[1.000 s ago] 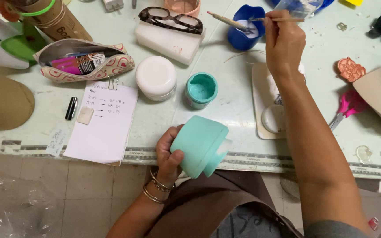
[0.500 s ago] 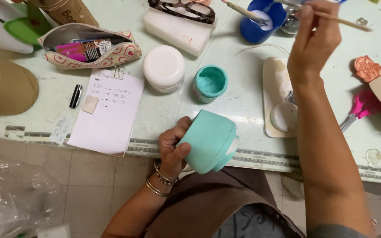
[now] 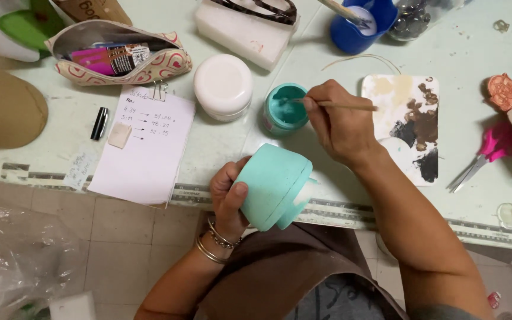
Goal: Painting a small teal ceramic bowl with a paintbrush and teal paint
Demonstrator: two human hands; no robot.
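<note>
My left hand (image 3: pixel 227 195) grips a teal-painted pot (image 3: pixel 274 185) tilted on its side at the table's front edge. My right hand (image 3: pixel 339 121) pinches a thin wooden paintbrush (image 3: pixel 351 106); its tip dips into a small open jar of teal paint (image 3: pixel 284 108) just left of the hand. Bangles ring my left wrist.
A white lidded jar (image 3: pixel 223 86) stands left of the paint jar. A paint-smeared white palette (image 3: pixel 407 127) lies to the right, with pink scissors (image 3: pixel 487 151) beyond. A note sheet (image 3: pixel 146 148), a pencil pouch (image 3: pixel 120 56), a blue cup (image 3: pixel 362 24) and a white box with glasses (image 3: pixel 247 29) surround them.
My right hand came down from the blue cup at the back and brought the brush tip into the teal paint jar. The pot stayed in my left hand.
</note>
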